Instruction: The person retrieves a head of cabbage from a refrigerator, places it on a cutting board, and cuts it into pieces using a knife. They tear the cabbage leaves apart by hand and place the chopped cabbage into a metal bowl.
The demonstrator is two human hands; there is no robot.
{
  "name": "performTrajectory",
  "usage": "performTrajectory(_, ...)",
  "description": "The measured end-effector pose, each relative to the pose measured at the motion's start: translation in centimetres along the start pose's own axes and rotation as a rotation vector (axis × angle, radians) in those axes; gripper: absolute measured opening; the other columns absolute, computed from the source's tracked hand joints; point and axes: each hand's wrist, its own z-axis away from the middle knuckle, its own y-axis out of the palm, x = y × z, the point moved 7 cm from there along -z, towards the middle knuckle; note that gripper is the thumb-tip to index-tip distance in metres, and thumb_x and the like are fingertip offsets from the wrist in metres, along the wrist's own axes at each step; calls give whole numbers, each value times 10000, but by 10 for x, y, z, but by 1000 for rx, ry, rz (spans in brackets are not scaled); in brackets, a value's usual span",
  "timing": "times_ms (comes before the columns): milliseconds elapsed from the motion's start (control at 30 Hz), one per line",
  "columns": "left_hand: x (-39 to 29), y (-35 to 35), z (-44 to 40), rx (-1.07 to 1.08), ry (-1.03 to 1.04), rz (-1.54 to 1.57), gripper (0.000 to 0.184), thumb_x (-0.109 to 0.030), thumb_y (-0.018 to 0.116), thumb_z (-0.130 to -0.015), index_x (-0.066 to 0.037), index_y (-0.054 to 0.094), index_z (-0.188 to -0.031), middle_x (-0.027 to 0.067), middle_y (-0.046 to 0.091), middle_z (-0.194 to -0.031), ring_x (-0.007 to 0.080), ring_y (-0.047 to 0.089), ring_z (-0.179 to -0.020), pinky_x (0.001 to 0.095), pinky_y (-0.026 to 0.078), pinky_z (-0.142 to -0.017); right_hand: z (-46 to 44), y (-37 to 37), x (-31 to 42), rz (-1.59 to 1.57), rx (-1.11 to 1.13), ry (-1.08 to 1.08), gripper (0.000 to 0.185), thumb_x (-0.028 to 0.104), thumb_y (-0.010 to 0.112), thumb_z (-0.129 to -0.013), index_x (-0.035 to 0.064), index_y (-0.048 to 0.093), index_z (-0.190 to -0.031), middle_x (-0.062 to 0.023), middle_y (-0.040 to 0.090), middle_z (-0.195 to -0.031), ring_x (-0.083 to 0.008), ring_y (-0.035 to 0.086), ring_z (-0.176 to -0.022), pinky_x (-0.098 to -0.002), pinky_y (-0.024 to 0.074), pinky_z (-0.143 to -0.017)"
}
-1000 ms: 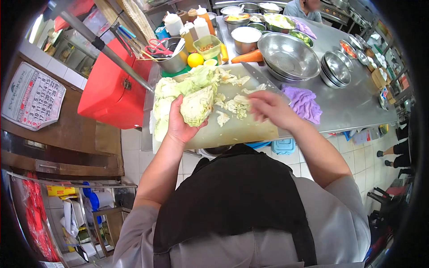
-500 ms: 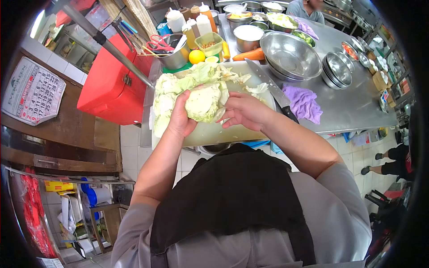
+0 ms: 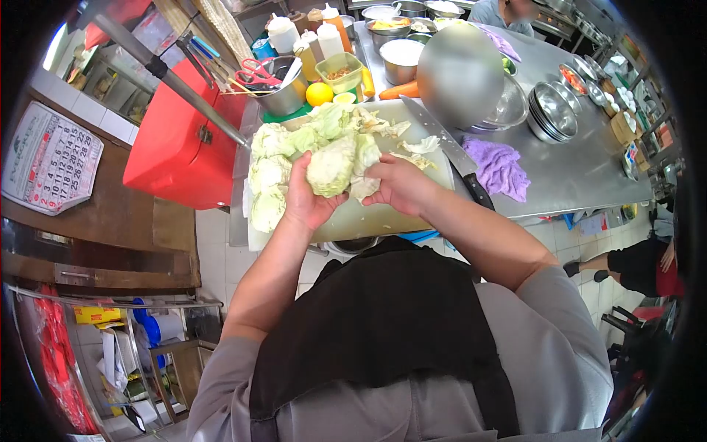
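Cupped left hand point(image 3: 308, 202) grips a cabbage point(image 3: 329, 174), long axis slanting away rightward — right hand point(image 3: 405, 183) pinching a leaf point(image 3: 364, 187).

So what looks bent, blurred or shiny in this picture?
Head view: fisheye-like bending, with dark, rounded borders; head view: a soft grey blur covers part of the large metal bowl; head view: cabbage and knife look fairly clear, while the steel table carries a pale sheen.

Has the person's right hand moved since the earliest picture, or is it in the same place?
Yes. Judged against the purple cloth, the right hand has moved left, away from it, to the cabbage held in the left hand.
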Motion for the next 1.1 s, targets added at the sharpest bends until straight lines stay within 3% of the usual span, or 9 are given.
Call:
performTrajectory(67, 3, 6, 3, -17, -38, -98, 576, -555, 486, -971, -158, 542, -1385, 59, 643, -1263, 213, 624, -957, 376, 518, -809, 1, -6, -1, -7, -50, -5, 421, 35, 568, -926, 82, 480, -1335, -143, 649, -1213, -294, 708, -973, -448, 592, -750)
performTrajectory(167, -2, -24, -21, -144, 227, -265, 549, -445, 546, -1013, -125, 482, -1454, 97, 584, -1334, 218, 593, -1136, 387, 493, -925, 6, -10, 0, -18, -120, -26, 462, 11, 581, -915, 78, 440, -1350, -152, 639, -1225, -317, 704, -1005, -482, 588, -787)
performTrajectory(267, -25, -18, -9, -266, 425, -795, 571, -388, 604, -1009, -113, 447, -1485, 134, 532, -1381, 237, 541, -1238, 385, 458, -1019, 12, -11, 4, -15, -154, -6, 496, -1, 588, -911, 72, 405, -1367, -152, 629, -1238, -314, 694, -1034, -507, 582, -813)
performTrajectory(367, -35, -12, -9, -115, 530, -1161, 655, -429, 678, -956, -115, 448, -1483, 163, 513, -1387, 271, 514, -1285, 377, 425, -1073, 10, -16, 4, -16, -187, 32, 506, -2, 589, -909, 67, 397, -1371, -149, 628, -1242, -306, 695, -1037, -497, 586, -802)
performTrajectory(467, -31, 7, 3, -39, 477, -1515, 787, -470, 752, -884, -92, 421, -1490, 177, 542, -1337, 277, 507, -1294, 380, 413, -1086, 7, -19, 2, -44, -205, 19, 502, -9, 551, -912, 51, 391, -1385, -176, 626, -1250, -329, 712, -996, -454, 600, -728)
performTrajectory(567, -22, 12, 6, -70, 432, -1527, 895, -487, 787, -839, -67, 364, -1507, 169, 559, -1327, 290, 528, -1270, 378, 415, -1087, 6, -18, -1, 7, -229, -3, 520, -17, 544, -908, 47, 383, -1398, -189, 627, -1247, -335, 720, -973, -434, 613, -699)
performTrajectory(767, -7, 5, 8, -120, 148, -847, 701, -255, 703, -928, 29, 361, -1470, 149, 561, -1385, 260, 584, -1218, 397, 493, -999, 5, -12, -6, 49, -228, -34, 530, -32, 571, -896, 44, 410, -1395, -177, 639, -1217, -309, 721, -945, -443, 629, -755)
performTrajectory(867, -1, -17, -2, -90, 133, -500, 664, -288, 664, -944, 3, 370, -1464, 140, 580, -1359, 286, 608, -1183, 469, 507, -998, 8, -8, -7, 21, -217, -67, 567, -51, 562, -881, 42, 398, -1415, -175, 646, -1176, -309, 720, -897, -438, 633, -743)
performTrajectory(1100, -6, -13, 12, -62, -16, -121, 676, -427, 588, -951, -83, 367, -1489, 165, 565, -1390, 391, 578, -1238, 573, 472, -1037, 23, -21, -3, 134, -263, -82, 606, -55, 555, -863, 29, 381, -1437, -187, 650, -1147, -306, 722, -867, -430, 632, -713)
